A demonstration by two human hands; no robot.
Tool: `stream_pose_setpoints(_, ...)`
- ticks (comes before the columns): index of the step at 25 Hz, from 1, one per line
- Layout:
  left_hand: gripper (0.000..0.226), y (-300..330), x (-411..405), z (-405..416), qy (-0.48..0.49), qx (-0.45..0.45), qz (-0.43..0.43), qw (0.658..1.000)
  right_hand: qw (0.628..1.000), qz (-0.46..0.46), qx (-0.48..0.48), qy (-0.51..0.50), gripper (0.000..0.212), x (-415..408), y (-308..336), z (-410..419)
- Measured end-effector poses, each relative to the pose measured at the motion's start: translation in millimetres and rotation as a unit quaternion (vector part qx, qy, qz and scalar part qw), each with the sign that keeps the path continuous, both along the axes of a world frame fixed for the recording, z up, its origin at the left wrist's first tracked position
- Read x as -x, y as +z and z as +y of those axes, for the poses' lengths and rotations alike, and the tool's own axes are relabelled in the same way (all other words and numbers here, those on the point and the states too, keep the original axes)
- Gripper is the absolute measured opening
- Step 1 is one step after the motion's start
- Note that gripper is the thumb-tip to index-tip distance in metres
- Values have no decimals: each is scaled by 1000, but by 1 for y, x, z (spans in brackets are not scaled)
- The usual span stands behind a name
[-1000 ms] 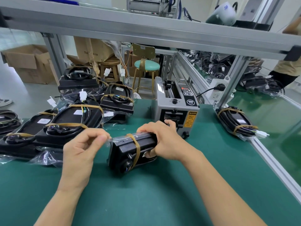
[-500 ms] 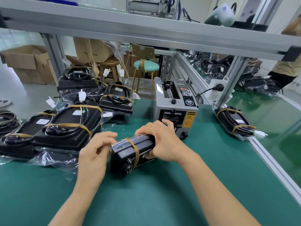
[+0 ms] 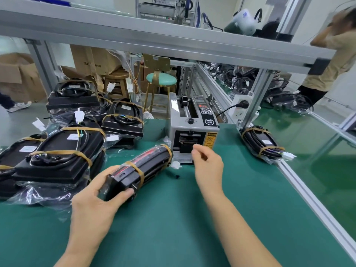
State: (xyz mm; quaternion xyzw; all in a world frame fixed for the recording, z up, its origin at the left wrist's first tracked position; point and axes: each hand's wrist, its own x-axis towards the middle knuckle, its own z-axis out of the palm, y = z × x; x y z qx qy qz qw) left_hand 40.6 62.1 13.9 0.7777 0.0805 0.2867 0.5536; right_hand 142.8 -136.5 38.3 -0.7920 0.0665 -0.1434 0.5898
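Regrip on bagged black box (image 3: 142,170): held by both hands half a second ago, now gripped at near end by left hand (image 3: 96,207) alone, thumb on near face, fingers curled over top. Swung slantwise mid-table, far end just beside front of tape dispenser (image 3: 192,128). Let go by right hand (image 3: 209,166), now up at dispenser's outlet, fingers loosely curled, nothing seen between them, blurred. Probably reaching for a strip of tape to seal the bag; sealing not yet done. Hard, boxy, glossy black plastic under crinkly clear film; two tan bands (image 3: 139,173) around it; small white plug (image 3: 176,165) poking out at far end. Matte green mat on table (image 3: 173,237). Same kind of banded boxes (image 3: 57,151) piled at left edge, lone box (image 3: 260,143) at right edge.
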Motion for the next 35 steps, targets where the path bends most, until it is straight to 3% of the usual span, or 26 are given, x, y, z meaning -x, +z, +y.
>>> stream_pose_setpoints(3, 68, 3, 3, -8, 6, -26, 12, 1000, 996, 43, -62, -47, 17, -19, 7, 3)
stream_pose_setpoints(8, 65, 1, 6, -8, 17, -18, 28, 999, 990, 79, -85, -85, 26, -39, 10, 13)
stream_pose_setpoints(13, 68, 3, 7, -11, -6, -11, 3, 1000, 968, 108, -189, -124, 18, -48, 14, 21)
stream_pose_setpoints(15, 68, 3, 7, -11, -7, -7, -5, 1000, 953, 137, -243, -116, 20, -43, 20, 20)
stream_pose_setpoints(17, 67, 3, 8, -12, -6, -1, -10, 1000, 944, 157, -287, -34, 21, -25, 27, 18)
stream_pose_setpoints(20, 64, 2, 5, -15, 4, -8, -16, 1000, 943, 130, -208, 223, 6, 24, 36, 28)
stream_pose_setpoints(22, 63, 3, 5, -18, 3, -11, -21, 1000, 927, 100, -151, 329, 6, 51, 38, 41)
stream_pose_setpoints(26, 58, -1, 8, -22, 7, -8, -27, 1000, 941, 68, -88, 320, 18, 65, 32, 53)
stream_pose_setpoints(35, 54, 0, 8, -22, 16, -8, -16, 1000, 947, 74, -21, 312, 18, 62, 30, 52)
